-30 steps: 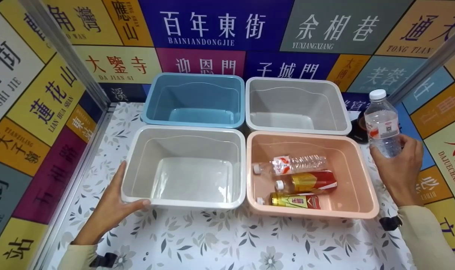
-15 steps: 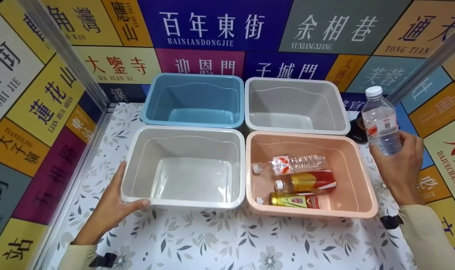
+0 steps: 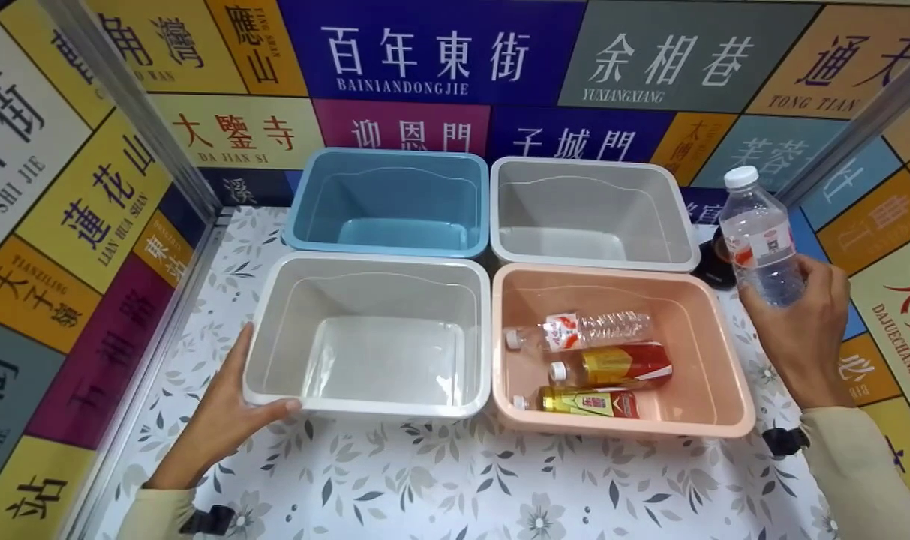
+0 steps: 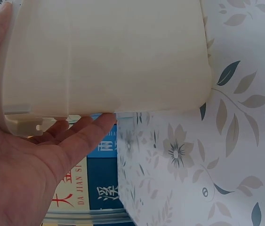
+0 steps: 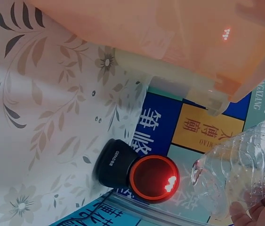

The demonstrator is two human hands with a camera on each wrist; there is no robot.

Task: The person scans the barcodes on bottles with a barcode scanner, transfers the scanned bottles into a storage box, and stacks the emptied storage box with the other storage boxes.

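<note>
In the head view, grasping a clear, ribbed plastic bottle with a white cap (image 3: 761, 244) in the right hand (image 3: 803, 330), to the right of the basins, cap leaning slightly left. Gripped low, with thumb and fingers wrapped round the bottom part, presumably to leave the label uncovered. At the near left corner of a rectangular white plastic basin (image 3: 379, 409), resting the left hand (image 3: 216, 412) unclenched, with thumb along the front rim and fingers along the side, likely to steady it. Set out two by two, close together, perhaps to keep every opening within reach: also a rectangular blue plastic basin (image 3: 391, 191), a pale grey plastic one (image 3: 586, 199) and a peach plastic one (image 3: 702, 375). Lying inside the peach basin, roughly parallel with caps leftward, perhaps to save room: a transparent bottle with a red-and-white label (image 3: 563, 331), a red-and-yellow bottle (image 3: 627, 364) and a smaller yellow-labelled bottle (image 3: 590, 402). In the left wrist view, touching the white basin's outside just under the rim with nearly straight fingers; impossible to tell how firmly. In the right wrist view, holding the first bottle near, but apart from, a black tabletop device with a round, red-lit face (image 5: 116, 165), perhaps stood outside the basins to keep that face unobstructed.
</note>
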